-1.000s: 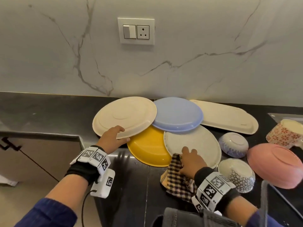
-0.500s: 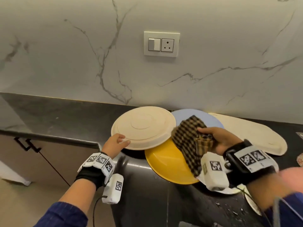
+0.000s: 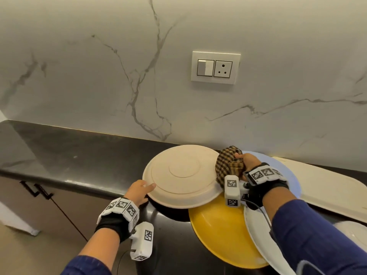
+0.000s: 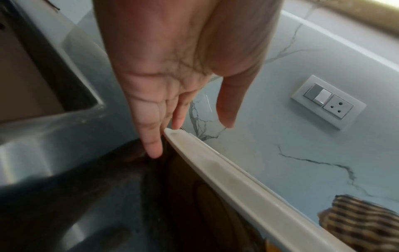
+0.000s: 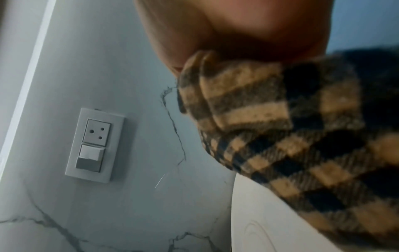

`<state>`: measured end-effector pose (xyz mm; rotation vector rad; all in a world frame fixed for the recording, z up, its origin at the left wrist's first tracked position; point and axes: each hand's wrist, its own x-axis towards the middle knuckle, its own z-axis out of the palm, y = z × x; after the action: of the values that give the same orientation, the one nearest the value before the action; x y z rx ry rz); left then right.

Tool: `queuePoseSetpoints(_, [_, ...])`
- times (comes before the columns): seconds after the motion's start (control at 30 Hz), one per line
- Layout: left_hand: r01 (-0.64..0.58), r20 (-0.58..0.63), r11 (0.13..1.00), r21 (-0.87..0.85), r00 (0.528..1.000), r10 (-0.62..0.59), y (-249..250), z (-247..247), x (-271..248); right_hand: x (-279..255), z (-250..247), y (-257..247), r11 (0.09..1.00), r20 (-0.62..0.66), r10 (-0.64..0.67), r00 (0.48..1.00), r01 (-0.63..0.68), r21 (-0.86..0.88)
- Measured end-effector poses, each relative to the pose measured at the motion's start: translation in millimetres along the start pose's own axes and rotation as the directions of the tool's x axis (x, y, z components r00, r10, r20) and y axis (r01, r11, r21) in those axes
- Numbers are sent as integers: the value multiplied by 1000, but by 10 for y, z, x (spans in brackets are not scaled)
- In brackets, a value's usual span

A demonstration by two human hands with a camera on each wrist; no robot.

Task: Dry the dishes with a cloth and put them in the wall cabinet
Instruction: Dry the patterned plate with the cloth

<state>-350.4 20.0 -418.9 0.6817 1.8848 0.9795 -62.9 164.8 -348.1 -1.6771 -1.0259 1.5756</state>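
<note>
On the near right of the dark counter (image 3: 79,155), counted one yellow plate (image 3: 222,231) and one white plate (image 3: 258,233), overlapped. Further in, found one cream plate (image 3: 182,175) upside down, gripped at its left rim by the left hand (image 3: 139,193), thumb on top, fingers beneath. Saw one checked cloth (image 3: 228,165) bunched in the closed right hand (image 3: 248,161) at that plate's right edge. Beyond, noted one blue plate (image 3: 286,175), one cream oval platter (image 3: 327,187), one wall socket (image 3: 215,67).
</note>
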Motion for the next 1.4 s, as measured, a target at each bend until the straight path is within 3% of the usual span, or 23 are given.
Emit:
queuePoseSetpoints(0.17, [45,0,984,-173,999,-46,-25,-8,37,176,64,-50,964,-37,-29,999,18,-264])
queuePoseSetpoints(0.33, [111,107,859,-500,992,-67,-76,-17,-35,131,72,-48,965,-34,-26,999,17,-263])
queuePoseSetpoints(0.47, [51,86,724,-688,996,12,-50,-76,-66,214,17,34,997,-15,13,1000,-14,-76])
queuePoseSetpoints(0.67, [-148,70,675,-722,956,284,141,-167,-326,-61,-156,39,978,88,77,993,-92,187])
queuePoseSetpoints(0.8, [-247,126,649,-720,873,471,362,-159,-581,-348,-365,11,867,128,20,992,-81,492])
queuePoseSetpoints(0.9, [-324,117,631,-705,824,554,478,-16,-765,-572,-565,31,748,48,-100,994,43,662])
queuePoseSetpoints(1.0, [-424,93,704,-571,818,568,592,155,-1030,-806,-890,80,627,-30,-199,980,151,764])
queuePoseSetpoints(1.07, [-448,158,763,-466,807,569,654,270,-1235,-1002,-1150,130,546,-53,-293,955,212,810])
queuePoseSetpoints(1.17, [-273,401,839,-470,781,479,685,458,-1551,-1280,-1482,212,463,-172,-364,915,338,820])
queuePoseSetpoints(1.23, [-82,542,830,-552,721,431,656,618,-1802,-1450,-1759,322,467,-184,-465,866,417,780])
queuePoseSetpoints(1.33, [168,641,733,-659,636,430,555,843,-2102,-1538,-2186,613,434,-47,-603,796,377,818])
queuePoseSetpoints(1.4, [210,634,700,-682,648,423,494,1033,-2298,-1626,-2466,783,471,87,-620,780,281,836])
